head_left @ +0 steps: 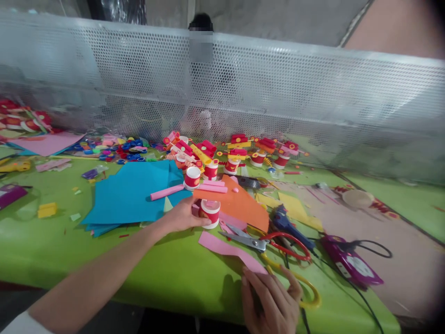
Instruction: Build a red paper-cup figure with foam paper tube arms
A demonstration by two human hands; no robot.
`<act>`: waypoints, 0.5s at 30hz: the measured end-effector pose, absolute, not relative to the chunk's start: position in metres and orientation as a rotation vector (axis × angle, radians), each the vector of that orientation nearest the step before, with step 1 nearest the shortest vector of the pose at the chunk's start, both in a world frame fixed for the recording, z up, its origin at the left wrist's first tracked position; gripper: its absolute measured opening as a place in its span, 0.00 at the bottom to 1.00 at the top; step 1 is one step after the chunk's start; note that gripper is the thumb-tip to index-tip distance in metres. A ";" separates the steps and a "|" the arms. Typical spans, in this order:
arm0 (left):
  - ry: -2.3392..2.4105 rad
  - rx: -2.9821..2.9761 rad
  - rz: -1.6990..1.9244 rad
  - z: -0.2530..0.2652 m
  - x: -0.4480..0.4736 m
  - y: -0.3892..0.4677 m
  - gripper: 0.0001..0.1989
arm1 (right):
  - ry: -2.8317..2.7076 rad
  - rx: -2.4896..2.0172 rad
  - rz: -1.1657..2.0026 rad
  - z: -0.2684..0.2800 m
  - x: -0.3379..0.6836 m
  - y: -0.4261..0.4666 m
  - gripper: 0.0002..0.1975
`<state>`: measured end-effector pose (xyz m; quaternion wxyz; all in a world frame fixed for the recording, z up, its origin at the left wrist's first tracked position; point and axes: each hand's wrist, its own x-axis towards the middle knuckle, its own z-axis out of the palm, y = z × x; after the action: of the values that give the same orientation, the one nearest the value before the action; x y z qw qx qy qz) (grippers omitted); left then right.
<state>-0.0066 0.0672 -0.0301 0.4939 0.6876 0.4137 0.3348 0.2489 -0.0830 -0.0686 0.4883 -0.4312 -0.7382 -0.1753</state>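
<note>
My left hand (184,215) is closed around a small red-and-white paper cup (210,214), whose top has pink pieces on it. An orange strip with pink paper rolls (210,186) shows just above the cup. My right hand (273,299), at the table's front edge, has its fingers bent together on the near end of a pink paper strip (231,250). Scissors (257,243) with red and yellow handles lie open beyond that hand. Another red-and-white cup (192,177) stands behind the held one.
Blue paper sheets (128,192) lie left, orange paper (239,204) in the middle. A blue glue gun (290,225) and a purple power strip (352,262) with cables lie right. Several finished cup figures (259,157) line the back, before a perforated metal screen (278,88). A person sits behind it.
</note>
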 end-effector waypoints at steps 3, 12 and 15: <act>1.000 1.674 0.820 -0.030 -0.006 0.067 0.34 | -1.835 -1.071 -0.399 -0.067 0.249 -0.084 0.09; 1.062 1.627 0.823 -0.041 -0.004 0.069 0.35 | -2.018 -1.037 -0.415 -0.051 0.250 -0.088 0.13; 1.052 1.631 0.839 -0.043 -0.001 0.070 0.34 | -2.028 -1.014 -0.420 -0.041 0.249 -0.092 0.12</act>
<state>-0.0014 0.0697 -0.0432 0.4915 0.6718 0.4333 0.3455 0.2489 -0.0916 -0.0409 0.4055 -0.4020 -0.8039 -0.1664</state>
